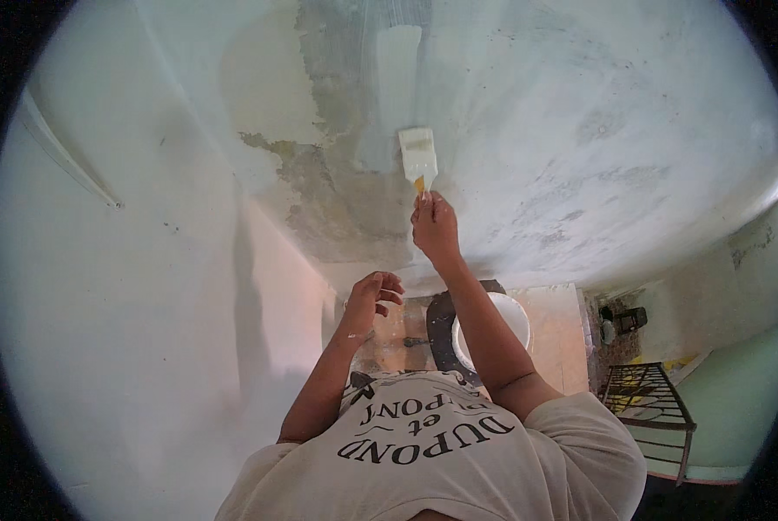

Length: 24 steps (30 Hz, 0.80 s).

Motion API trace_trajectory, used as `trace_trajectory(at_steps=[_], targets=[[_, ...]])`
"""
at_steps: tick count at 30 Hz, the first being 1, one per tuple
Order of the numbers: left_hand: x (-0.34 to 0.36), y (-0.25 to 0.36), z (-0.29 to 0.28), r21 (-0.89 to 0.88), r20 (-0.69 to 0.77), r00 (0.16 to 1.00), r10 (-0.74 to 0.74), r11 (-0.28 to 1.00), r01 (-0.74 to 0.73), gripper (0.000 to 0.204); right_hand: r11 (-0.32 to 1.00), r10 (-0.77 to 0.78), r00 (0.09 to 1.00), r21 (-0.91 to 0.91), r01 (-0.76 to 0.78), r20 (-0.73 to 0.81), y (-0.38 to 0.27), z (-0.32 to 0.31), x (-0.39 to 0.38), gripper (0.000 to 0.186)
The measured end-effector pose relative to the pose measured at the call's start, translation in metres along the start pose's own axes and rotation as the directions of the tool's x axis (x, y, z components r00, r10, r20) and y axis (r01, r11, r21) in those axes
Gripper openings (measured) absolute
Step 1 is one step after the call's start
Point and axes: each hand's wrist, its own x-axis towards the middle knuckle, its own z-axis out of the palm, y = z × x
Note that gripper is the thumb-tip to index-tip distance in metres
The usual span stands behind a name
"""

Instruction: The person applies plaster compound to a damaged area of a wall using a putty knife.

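My right hand point(436, 227) is closed round the handle of a wide paintbrush point(419, 156), arm stretched out ahead. White paint coats the brush, and its bristle end lies against the wall point(528, 113). Just beyond the brush, a wet white stroke point(399, 65) runs along a bare grey patch point(345, 174) with ragged, peeling edges. Nothing shows in my left hand point(375, 300); it hangs in front of my chest, its fingers loosely curved and apart. White specks dot that wrist.
Below my right forearm stands a white bucket point(521, 323), with a black object point(442, 326) beside it. A pale wall point(145, 347) rises on my left. A dark metal railing point(649, 391) stands at right. Paint spots mark the tiled floor point(390, 334).
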Motion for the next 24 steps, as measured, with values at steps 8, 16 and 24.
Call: trace_trajectory(at_steps=[8,16,24], targets=[[-0.011,-0.013,-0.006,-0.026,-0.057,0.994,-0.092,0.996,0.090,0.039,0.840,0.318,0.948,-0.462,-0.284,-0.005,0.192,0.007,-0.041,0.030],[-0.019,-0.021,-0.020,-0.014,-0.080,0.986,-0.149,0.989,0.149,0.043,0.827,0.556,0.824,-0.165,-0.537,0.110,0.200,0.007,-0.023,0.036],[-0.019,-0.030,-0.036,0.082,-0.050,0.979,-0.197,0.976,0.201,0.054,0.996,0.017,0.995,-0.084,-0.009,0.096,0.110,-0.005,-0.022,0.035]])
